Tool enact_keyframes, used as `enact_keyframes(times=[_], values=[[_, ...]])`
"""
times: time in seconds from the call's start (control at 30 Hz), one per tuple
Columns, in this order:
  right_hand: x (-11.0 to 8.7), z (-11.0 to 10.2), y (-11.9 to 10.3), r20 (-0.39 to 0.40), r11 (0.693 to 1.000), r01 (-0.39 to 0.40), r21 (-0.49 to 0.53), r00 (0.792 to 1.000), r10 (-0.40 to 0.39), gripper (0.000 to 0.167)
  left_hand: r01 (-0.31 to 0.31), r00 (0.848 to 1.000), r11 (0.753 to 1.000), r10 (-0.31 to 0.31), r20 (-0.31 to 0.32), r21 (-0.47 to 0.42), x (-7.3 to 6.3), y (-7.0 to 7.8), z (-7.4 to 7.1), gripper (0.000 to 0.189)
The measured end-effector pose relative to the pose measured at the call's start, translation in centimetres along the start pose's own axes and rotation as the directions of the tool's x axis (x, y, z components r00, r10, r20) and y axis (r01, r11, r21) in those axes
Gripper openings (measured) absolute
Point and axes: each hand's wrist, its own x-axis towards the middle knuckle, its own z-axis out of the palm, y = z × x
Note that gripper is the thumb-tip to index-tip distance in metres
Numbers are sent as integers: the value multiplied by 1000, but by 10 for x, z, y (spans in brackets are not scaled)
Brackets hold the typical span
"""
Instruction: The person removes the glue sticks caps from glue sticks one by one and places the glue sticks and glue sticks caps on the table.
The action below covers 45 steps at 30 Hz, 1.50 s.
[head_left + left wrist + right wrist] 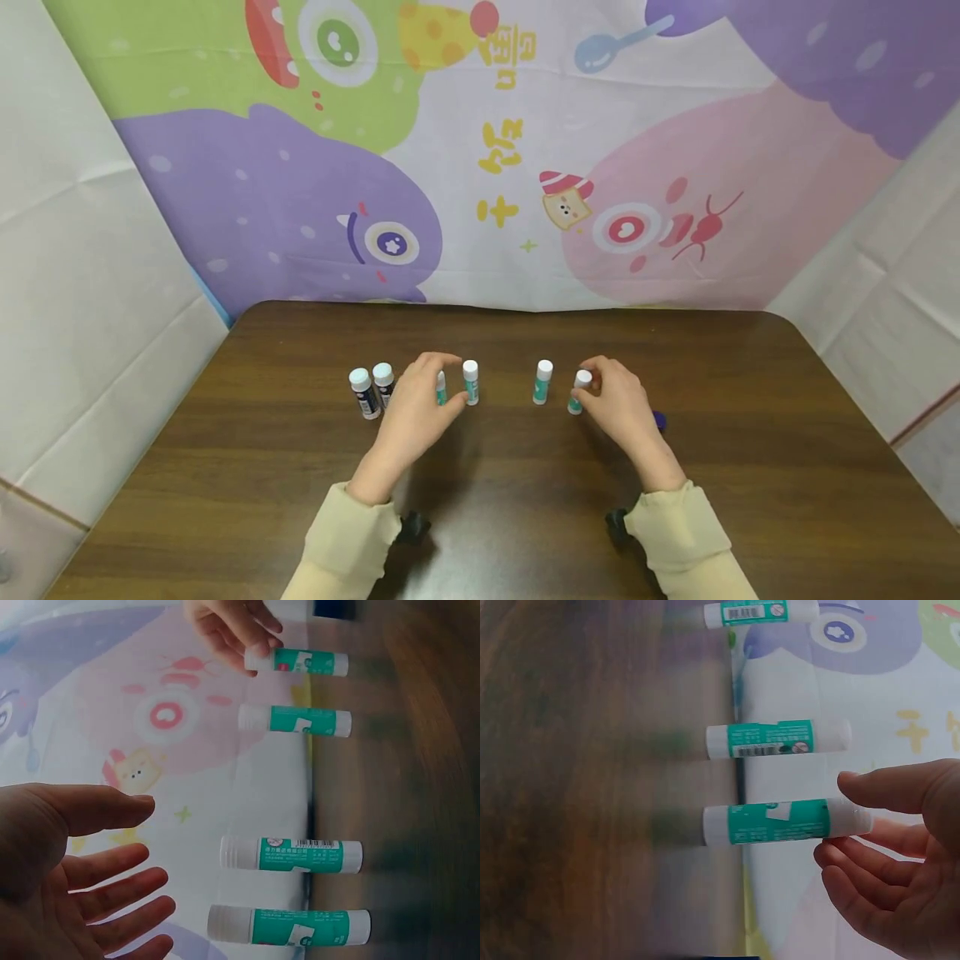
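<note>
Four glue sticks with green labels and white caps stand upright in a row. My right hand (618, 400) pinches the cap of the rightmost glue stick (780, 822), thumb on one side and fingertips on the other. Just left of it is a second glue stick (542, 383). Beyond a wider gap stand a third glue stick (471, 383) and a fourth glue stick (300, 927), partly hidden behind my left hand (417, 404) in the head view. That hand is empty, its thumb and fingers apart, close beside those two.
Left of my left hand stand two larger dark-labelled tubes (364, 394) with pale caps. A dark blue object (659, 420) shows past my right hand, mostly hidden. The brown wooden table (517, 517) ends at a cartoon-printed cloth (480, 275).
</note>
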Motion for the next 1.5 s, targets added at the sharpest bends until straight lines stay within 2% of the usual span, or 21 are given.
enact_keyframes(times=[0.3, 0.77, 1.0, 1.27, 1.5], values=[[2, 5, 4, -16, 1000, -4, 3, 1000, 4, 29, -59, 997, 997, 57, 50, 50, 1, 7, 15, 36], [-3, 1, -1, -25, 1000, 18, 18, 1000, -17, 24, -82, 987, 996, 74, 145, 45, -4, 21, 41, 35], [-11, -3, -15, -6, 994, 43, 97, 999, -42, 23, -59, 983, 998, 54, 177, 26, -5, 19, 48, 35], [-19, -1, -24, -3, 980, 93, 178, 996, -94, 22, -89, 980, 996, 84, 179, 19, -5, 22, 56, 36], [-22, 3, -26, 82, 963, 70, 262, 992, -95, 24, -75, 976, 997, 75, 203, -5, -8, 22, 63, 33]])
